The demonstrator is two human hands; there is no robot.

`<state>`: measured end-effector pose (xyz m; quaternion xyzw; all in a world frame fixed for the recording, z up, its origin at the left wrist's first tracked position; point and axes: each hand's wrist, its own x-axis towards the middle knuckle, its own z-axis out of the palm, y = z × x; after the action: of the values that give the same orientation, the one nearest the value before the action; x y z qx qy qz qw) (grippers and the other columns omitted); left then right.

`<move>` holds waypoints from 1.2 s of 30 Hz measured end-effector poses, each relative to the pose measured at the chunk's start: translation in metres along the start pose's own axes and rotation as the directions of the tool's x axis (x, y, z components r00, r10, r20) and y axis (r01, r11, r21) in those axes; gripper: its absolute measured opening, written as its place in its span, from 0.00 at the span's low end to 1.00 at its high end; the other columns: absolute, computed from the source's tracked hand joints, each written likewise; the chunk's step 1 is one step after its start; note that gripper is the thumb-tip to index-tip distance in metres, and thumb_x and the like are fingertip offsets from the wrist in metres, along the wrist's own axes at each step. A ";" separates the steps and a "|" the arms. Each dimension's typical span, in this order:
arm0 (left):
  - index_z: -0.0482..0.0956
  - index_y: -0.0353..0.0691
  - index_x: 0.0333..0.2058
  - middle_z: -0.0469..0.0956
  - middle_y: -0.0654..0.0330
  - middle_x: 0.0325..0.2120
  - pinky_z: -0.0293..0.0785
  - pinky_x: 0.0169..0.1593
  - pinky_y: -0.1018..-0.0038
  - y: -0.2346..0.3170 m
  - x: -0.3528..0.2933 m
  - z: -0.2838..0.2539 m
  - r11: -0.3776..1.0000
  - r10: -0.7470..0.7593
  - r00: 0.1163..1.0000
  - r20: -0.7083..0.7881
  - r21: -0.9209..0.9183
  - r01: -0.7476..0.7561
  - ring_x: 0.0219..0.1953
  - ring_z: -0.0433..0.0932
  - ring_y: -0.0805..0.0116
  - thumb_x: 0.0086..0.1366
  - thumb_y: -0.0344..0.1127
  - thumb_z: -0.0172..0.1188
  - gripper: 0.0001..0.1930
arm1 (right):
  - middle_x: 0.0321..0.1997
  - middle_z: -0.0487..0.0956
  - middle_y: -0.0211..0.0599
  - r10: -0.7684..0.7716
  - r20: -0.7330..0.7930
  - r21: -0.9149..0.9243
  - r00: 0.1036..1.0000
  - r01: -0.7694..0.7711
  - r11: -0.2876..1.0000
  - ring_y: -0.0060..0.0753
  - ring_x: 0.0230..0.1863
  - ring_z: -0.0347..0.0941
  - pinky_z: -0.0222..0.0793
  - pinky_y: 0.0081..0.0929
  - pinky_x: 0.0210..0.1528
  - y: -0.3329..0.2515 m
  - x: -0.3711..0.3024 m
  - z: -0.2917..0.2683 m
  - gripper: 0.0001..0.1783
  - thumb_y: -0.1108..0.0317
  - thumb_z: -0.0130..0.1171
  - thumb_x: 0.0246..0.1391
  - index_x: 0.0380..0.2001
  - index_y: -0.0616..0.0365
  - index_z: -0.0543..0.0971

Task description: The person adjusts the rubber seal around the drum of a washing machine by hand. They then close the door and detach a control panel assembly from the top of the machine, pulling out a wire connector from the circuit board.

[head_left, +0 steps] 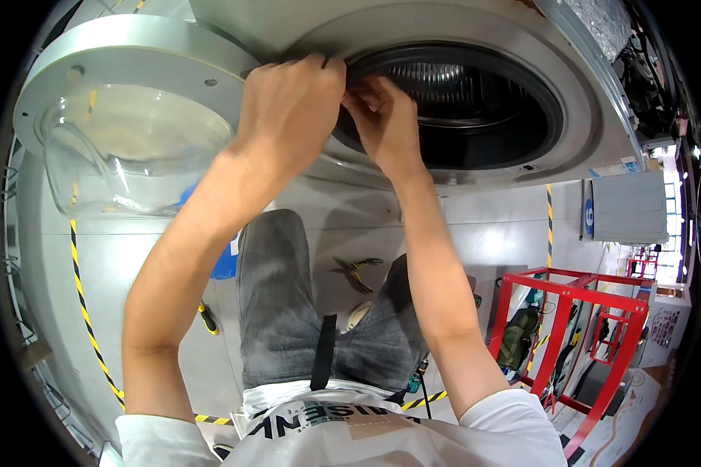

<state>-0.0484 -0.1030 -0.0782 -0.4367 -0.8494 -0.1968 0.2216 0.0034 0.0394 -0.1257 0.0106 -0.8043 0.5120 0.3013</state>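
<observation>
A front-loading washing machine point(475, 175) faces me with its round door point(144, 47) swung out to the left. The door's clear glass bowl point(93, 167) bulges toward me. Around the drum opening runs a black rubber door seal point(557, 101), and the ribbed metal drum point(444, 82) shows inside it. At the seal's left side my left hand point(292, 101) is closed, knuckles up, its fingertips hidden behind the rim. Just right of it, my right hand point(385, 124) pinches the inner part of the same seal with bent fingers. What lies between the fingertips is partly hidden.
Yellow-and-black pliers point(357, 272) lie on the floor between my legs. A yellow-handled tool point(208, 319) lies left of them, near a blue object point(226, 261). To the right stand a red metal frame point(576, 292) and a grey box point(631, 206). Striped tape point(86, 311) marks the floor.
</observation>
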 end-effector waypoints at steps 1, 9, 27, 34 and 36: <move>0.72 0.36 0.26 0.76 0.53 0.23 0.72 0.29 0.62 0.001 0.000 0.001 1.000 0.000 0.999 -0.044 0.026 0.001 0.28 0.77 0.51 0.55 0.25 0.57 0.02 | 0.29 0.80 0.48 -0.020 0.029 -0.026 0.999 0.020 0.999 0.37 0.31 0.81 0.74 0.26 0.33 -0.001 0.001 -0.001 0.07 0.79 0.63 0.50 0.32 0.68 0.76; 0.71 0.38 0.24 0.76 0.55 0.22 0.71 0.32 0.64 0.008 0.002 0.004 0.982 -0.028 0.997 -0.066 0.184 0.040 0.27 0.77 0.53 0.57 0.27 0.57 0.04 | 0.25 0.78 0.50 0.056 -0.116 -0.199 0.992 -0.078 0.977 0.45 0.26 0.78 0.72 0.32 0.28 0.005 -0.011 0.016 0.09 0.72 0.66 0.49 0.26 0.64 0.75; 0.74 0.38 0.23 0.76 0.53 0.21 0.69 0.30 0.63 -0.002 0.001 0.004 0.983 0.118 0.993 0.002 0.140 -0.117 0.24 0.74 0.50 0.55 0.27 0.56 0.03 | 0.26 0.79 0.47 -0.122 0.027 -0.229 0.992 0.125 0.965 0.53 0.29 0.76 0.72 0.40 0.31 0.026 -0.010 0.009 0.09 0.66 0.61 0.53 0.32 0.61 0.77; 0.73 0.37 0.23 0.76 0.52 0.21 0.70 0.29 0.59 0.007 0.007 0.003 0.985 -0.042 0.999 0.019 0.171 0.038 0.25 0.75 0.47 0.55 0.29 0.57 0.04 | 0.25 0.79 0.47 -0.020 0.064 -0.384 0.998 0.044 0.922 0.49 0.28 0.77 0.73 0.35 0.31 0.009 -0.006 0.012 0.10 0.67 0.61 0.53 0.30 0.64 0.77; 0.74 0.37 0.23 0.76 0.52 0.22 0.70 0.30 0.59 0.008 0.007 0.000 0.984 -0.010 1.000 0.008 0.177 0.009 0.25 0.75 0.46 0.56 0.29 0.57 0.05 | 0.26 0.79 0.46 0.042 0.026 -0.359 0.999 -0.030 0.933 0.48 0.29 0.78 0.73 0.34 0.32 0.008 -0.010 0.016 0.11 0.66 0.63 0.53 0.31 0.64 0.77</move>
<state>-0.0456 -0.0944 -0.0737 -0.4121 -0.8666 -0.1193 0.2547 0.0012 0.0274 -0.1417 -0.0508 -0.8892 0.3620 0.2752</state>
